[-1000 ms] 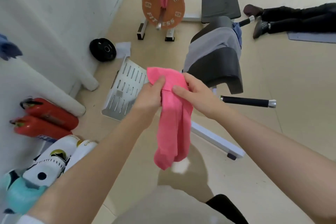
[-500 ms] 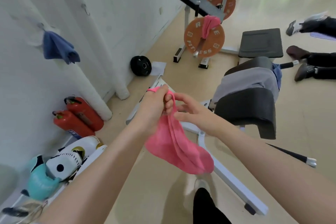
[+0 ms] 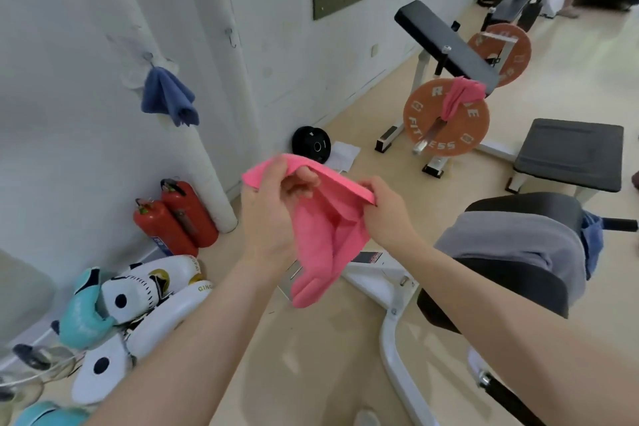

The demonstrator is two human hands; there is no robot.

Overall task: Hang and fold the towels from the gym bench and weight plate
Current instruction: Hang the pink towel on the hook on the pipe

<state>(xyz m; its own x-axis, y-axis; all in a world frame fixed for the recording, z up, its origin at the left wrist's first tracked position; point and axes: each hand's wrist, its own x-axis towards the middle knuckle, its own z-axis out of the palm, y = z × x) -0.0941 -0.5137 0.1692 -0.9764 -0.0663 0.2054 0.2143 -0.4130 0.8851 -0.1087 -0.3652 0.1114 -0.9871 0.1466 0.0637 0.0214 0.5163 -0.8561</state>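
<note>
Pink towel [image 3: 325, 235] hangs in mid-air, top edge pinched by left hand [image 3: 273, 214] and right hand [image 3: 383, 214]. Another pink one [image 3: 458, 95] drapes the plate [image 3: 446, 117]; grey towel [image 3: 518, 245] covers the bench [image 3: 501, 290] just right.

The single head-worn camera is looking forward and down from the person's eye height, sitting close above both forearms. It is facing along the white wall [image 3: 86, 45] toward the beige floor [image 3: 380, 204], taking in a wide sweep.

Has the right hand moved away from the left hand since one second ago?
Yes. The right hand has moved rightward, apart from the left hand, toward the grey-draped bench; the pink towel is spread between them.
</note>
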